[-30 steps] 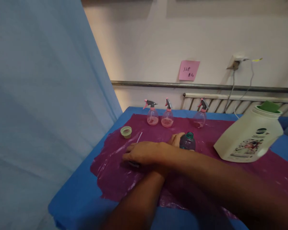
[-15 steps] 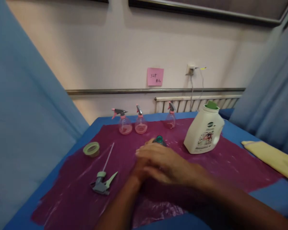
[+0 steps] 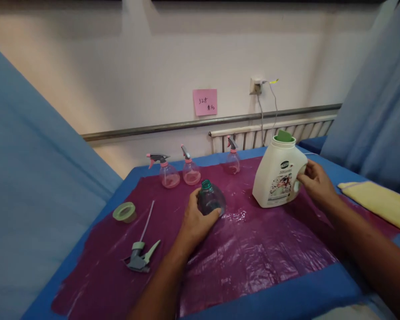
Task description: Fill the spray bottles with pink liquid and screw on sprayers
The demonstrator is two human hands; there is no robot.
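My left hand point(image 3: 195, 222) is wrapped around a small clear bottle point(image 3: 210, 201) with an open green neck, standing upright on the purple plastic sheet point(image 3: 253, 249). My right hand point(image 3: 315, 180) grips the handle side of a white jug point(image 3: 278, 175) with a green open top, which stands on the sheet to the right. A grey and green spray trigger head with its dip tube point(image 3: 142, 253) lies loose on the sheet to the left of my left arm. A green cap point(image 3: 124, 212) sits further left.
Three pink spray bottles point(image 3: 186, 166) line the far edge of the blue table point(image 3: 286, 298). A yellow cloth point(image 3: 376, 202) lies at the right. Blue curtains hang on both sides. A pink note and a wall socket with a cable are on the wall.
My right hand left the spray head on the sheet, swung right across my left arm and took hold of the white jug. My left hand stayed on the small bottle. The view shifted.
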